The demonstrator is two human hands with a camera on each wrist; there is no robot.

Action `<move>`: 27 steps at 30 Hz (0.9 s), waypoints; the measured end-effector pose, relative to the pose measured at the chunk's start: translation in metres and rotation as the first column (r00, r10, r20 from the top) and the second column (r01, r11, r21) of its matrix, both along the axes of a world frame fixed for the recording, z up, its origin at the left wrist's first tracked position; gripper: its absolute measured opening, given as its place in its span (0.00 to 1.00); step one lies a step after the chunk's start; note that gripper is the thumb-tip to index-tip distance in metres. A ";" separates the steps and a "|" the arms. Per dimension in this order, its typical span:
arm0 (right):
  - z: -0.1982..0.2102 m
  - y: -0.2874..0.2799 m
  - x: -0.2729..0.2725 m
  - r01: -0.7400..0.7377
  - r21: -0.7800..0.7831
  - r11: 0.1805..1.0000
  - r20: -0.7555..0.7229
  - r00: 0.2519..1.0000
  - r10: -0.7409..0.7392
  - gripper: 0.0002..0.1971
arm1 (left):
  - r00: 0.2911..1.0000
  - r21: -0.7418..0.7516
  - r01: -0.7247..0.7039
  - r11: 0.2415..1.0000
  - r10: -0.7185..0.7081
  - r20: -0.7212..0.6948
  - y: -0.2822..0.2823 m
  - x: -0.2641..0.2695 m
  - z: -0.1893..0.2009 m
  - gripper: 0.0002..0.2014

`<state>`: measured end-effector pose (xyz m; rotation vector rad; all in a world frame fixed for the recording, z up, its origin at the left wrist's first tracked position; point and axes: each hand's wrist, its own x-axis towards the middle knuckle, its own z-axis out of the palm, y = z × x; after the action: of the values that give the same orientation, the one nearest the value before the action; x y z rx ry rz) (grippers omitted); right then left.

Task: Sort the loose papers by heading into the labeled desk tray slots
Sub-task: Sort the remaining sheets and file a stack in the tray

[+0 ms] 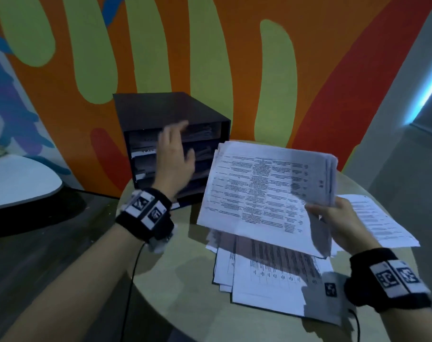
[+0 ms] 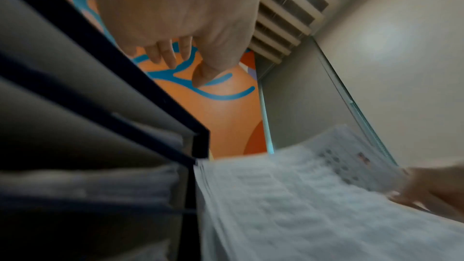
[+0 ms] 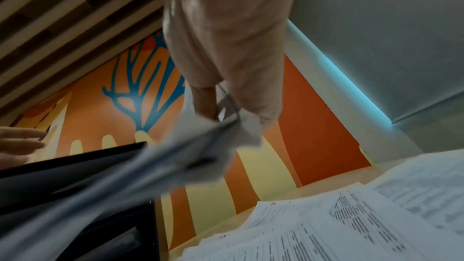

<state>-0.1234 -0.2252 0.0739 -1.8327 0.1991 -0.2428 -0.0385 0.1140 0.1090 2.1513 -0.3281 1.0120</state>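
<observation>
Seen from the head, the right hand pinches a sheaf of papers by its near edge, lifted above more loose papers on the round table. The left hand, its grip wide with fingers spread and empty, hovers before the black desk tray. Only the left wrist view shows filed papers inside a slot, blurred.

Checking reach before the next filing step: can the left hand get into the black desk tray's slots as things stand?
Probably yes. The left hand, open and empty, hovers before the black desk tray; the sheaf of printed papers is beside it, not between.
</observation>
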 end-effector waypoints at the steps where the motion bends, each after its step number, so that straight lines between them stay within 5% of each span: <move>1: -0.001 0.000 0.000 -0.019 0.039 0.999 -0.045 0.999 0.021 0.07 | 0.995 0.039 -0.076 0.996 0.073 0.072 0.010 -0.002 0.010 0.26; 3: -0.006 0.000 0.003 -0.041 0.103 0.994 -0.143 0.988 0.055 0.11 | 0.973 0.110 -0.216 0.970 0.205 0.104 0.029 0.001 0.024 0.25; 7: -0.018 0.017 0.005 -0.094 0.186 0.978 -0.300 0.942 0.147 0.13 | 0.932 0.244 -0.336 0.910 0.358 -0.053 0.065 0.009 0.029 0.20; 16: -0.040 0.079 0.036 -0.045 0.450 0.892 -0.377 0.896 0.235 0.20 | 0.975 0.154 -0.205 0.967 0.215 -0.051 0.094 0.012 0.020 0.16; 23: -0.057 0.144 0.064 0.148 0.634 0.759 -0.396 0.905 0.154 0.14 | 0.981 0.110 -0.192 0.975 0.194 -0.006 0.093 0.016 0.011 0.15; 27: -0.059 0.184 0.076 0.224 0.636 0.739 -0.424 0.901 0.091 0.21 | 0.980 0.104 -0.200 0.974 0.197 0.039 0.093 0.020 0.004 0.15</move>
<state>-0.0478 -0.0417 0.0153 -1.1154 0.5903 0.1872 -0.0182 0.2066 0.1129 2.3038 -0.1864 1.1608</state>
